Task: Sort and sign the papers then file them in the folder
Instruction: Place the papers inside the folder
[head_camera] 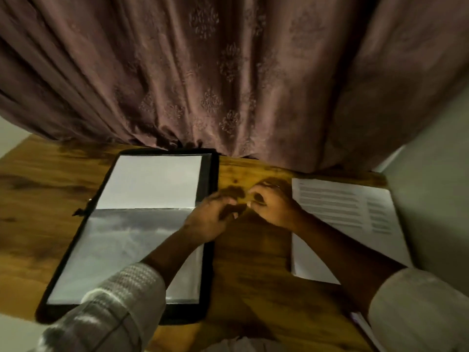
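While both hands meet over the brown wooden table (253, 255), the left hand (212, 221) and the right hand (272, 207) sit with their fingers curled inward and their fingertips almost touching each other; the picture is blurred there, so I cannot tell whether either hand grips something small or holds nothing. They hover in the bare strip between the two sets of paperwork, the left hand overlapping the right edge of the black rectangular folder (215, 171), which lies open and flat on the left half of the table. A blank white sheet (152, 181) covers the far half of the folder, and a shiny clear plastic sleeve (127, 240) covers the near half. Lying flat well to the right of the folder, the stack of white printed papers (337, 207) shows lines of text too blurred to read, and the right forearm crosses over its near corner. Both arms wear pale woven sleeves (121, 301). Behind the table hangs a dusky mauve patterned curtain (203, 72), its hem touching the far edge of the table just above the folder
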